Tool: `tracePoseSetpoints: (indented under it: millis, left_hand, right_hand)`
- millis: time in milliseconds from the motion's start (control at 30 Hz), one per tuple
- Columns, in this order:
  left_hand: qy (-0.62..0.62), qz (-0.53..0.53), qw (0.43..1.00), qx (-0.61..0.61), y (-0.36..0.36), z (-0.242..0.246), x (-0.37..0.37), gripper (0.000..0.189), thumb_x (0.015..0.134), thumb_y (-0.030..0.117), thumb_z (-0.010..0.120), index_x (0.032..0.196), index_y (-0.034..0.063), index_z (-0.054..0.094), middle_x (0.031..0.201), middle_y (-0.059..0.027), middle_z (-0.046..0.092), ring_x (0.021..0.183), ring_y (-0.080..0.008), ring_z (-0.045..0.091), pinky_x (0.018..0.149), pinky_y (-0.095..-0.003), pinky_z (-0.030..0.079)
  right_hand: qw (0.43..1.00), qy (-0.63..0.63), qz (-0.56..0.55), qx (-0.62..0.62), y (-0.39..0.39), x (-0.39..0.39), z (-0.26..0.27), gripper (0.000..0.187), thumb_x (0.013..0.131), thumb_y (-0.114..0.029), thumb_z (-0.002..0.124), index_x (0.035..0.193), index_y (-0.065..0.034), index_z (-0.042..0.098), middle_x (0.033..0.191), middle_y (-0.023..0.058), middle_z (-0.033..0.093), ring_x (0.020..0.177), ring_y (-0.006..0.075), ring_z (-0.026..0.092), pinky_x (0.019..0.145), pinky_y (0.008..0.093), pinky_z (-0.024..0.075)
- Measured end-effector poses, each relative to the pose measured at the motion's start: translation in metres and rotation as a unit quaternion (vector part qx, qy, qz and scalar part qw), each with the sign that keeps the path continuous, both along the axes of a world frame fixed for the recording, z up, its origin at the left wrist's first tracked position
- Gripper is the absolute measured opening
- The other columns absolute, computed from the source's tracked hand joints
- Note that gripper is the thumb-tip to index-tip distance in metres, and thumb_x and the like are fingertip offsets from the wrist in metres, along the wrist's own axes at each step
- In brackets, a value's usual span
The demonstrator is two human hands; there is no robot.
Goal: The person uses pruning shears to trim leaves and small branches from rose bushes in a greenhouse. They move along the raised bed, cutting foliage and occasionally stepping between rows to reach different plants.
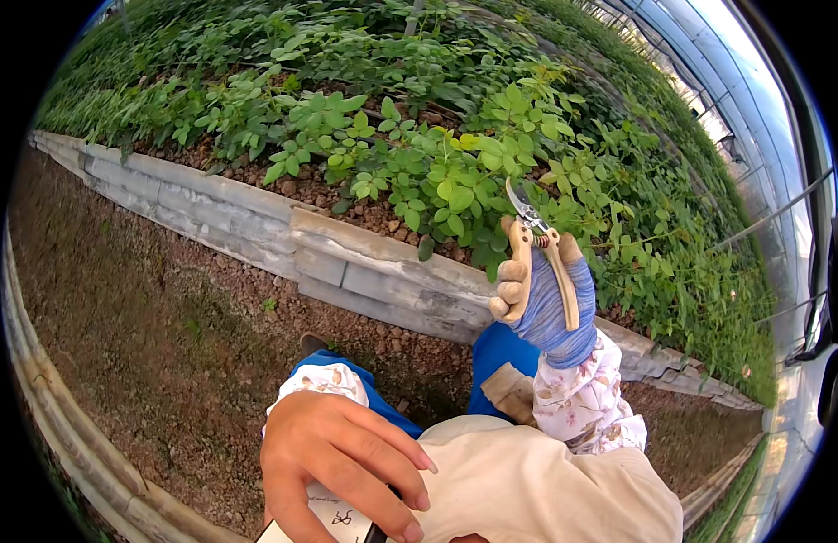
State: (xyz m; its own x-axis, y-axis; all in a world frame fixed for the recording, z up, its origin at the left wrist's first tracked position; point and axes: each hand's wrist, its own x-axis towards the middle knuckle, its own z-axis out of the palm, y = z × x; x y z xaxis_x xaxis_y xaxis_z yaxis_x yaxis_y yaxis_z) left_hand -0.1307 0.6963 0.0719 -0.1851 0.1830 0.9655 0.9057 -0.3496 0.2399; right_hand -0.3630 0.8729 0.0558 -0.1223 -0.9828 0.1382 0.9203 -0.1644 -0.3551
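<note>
My right hand (551,292), in a blue knit glove with tan fingertips, holds pruning shears (533,234). Fingers curl round one pale handle; the other lies across the palm. The handles are spread and the curved metal blades point up towards the leaves of a shrub (487,156). My left hand (344,455) is bare, close to the camera at the lower middle, with its fingers bent over a white card or pad (330,516) that bears handwriting and has a black edge. Whether the fingers grip it is not clear. A floral sleeve cuff (327,381) shows behind this hand.
A low wall of grey blocks (391,271) edges the planted bed, running diagonally in front of my legs. Brown soil (154,353) forms the path. A tan cloth piece (510,394) lies against my blue trousers. Metal poles and translucent sheeting (738,88) stand at the right.
</note>
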Motion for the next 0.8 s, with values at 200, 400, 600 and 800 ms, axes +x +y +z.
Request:
tracePoseSetpoints:
  millis: [200,400,600,800]
  left_hand:
    - [0.000,-0.003,1.000,-0.005,0.001,0.000,-0.002,0.031,0.093,0.025,0.063,0.124,0.0246,0.059,0.110,-0.0161,0.067,0.093,-0.0333,0.067,0.080,-0.0464,0.054]
    - [-0.007,-0.011,1.000,-0.010,0.001,0.002,-0.004,0.030,0.094,0.024,0.063,0.124,0.0248,0.059,0.110,-0.0162,0.067,0.093,-0.0333,0.067,0.080,-0.0463,0.054]
    - [-0.027,-0.014,1.000,0.000,0.009,-0.001,-0.012,0.031,0.094,0.025,0.062,0.125,0.0267,0.058,0.109,-0.0146,0.068,0.090,-0.0322,0.067,0.079,-0.0462,0.055]
    - [-0.057,-0.016,0.998,-0.019,0.020,-0.010,-0.024,0.019,0.097,0.016,0.054,0.115,0.0199,0.054,0.110,-0.0171,0.068,0.092,-0.0355,0.069,0.083,-0.0495,0.055]
  right_hand:
    - [0.999,-0.039,-0.015,0.027,-0.030,-0.017,-0.022,0.053,0.100,-0.043,0.049,0.139,-0.0072,0.043,0.109,0.0211,0.064,0.098,0.0371,0.065,0.102,0.0546,0.0421]
    - [0.993,-0.084,-0.086,-0.013,-0.020,-0.035,-0.022,0.043,0.105,-0.036,0.039,0.137,-0.0078,0.047,0.074,-0.0005,0.047,0.053,0.0100,0.047,0.055,0.0304,0.0482]
    - [0.999,0.011,-0.052,-0.008,-0.005,-0.030,-0.025,0.052,0.102,-0.043,0.041,0.142,-0.0097,0.041,0.105,0.0190,0.064,0.093,0.0328,0.066,0.096,0.0522,0.0454]
    - [0.994,-0.005,-0.017,0.105,0.011,-0.016,-0.070,0.046,0.101,-0.041,0.047,0.137,-0.0129,0.049,0.103,0.0211,0.067,0.086,0.0371,0.069,0.089,0.0580,0.0493]
